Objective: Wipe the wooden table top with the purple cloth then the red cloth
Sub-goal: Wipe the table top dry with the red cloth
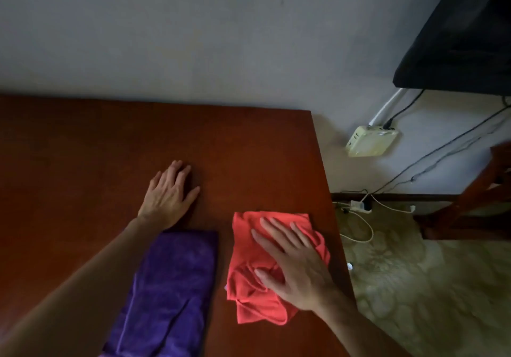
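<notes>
My right hand [293,262] lies flat on the red cloth [265,268], fingers straight and a little spread, pressing on it and not gripping it. The red cloth is thin and smooth, crumpled into loose folds, with an uneven outline; it sits near the right edge of the wooden surface [83,157]. Its longer side runs from me toward the wall [193,30].

My left hand [168,193] rests palm down on the bare wood, fingers relaxed and almost straight, holding nothing. It is just beyond the far end of the purple cloth [168,293].

The purple cloth is thicker, with a soft, fluffy pile like a towel. It is folded into a long strip, and its long axis also points away from me, leaning a little to the right. It lies just beside the red cloth, on its left, with a narrow band of wood between them. The surface is reddish-brown, flat and matte.
</notes>
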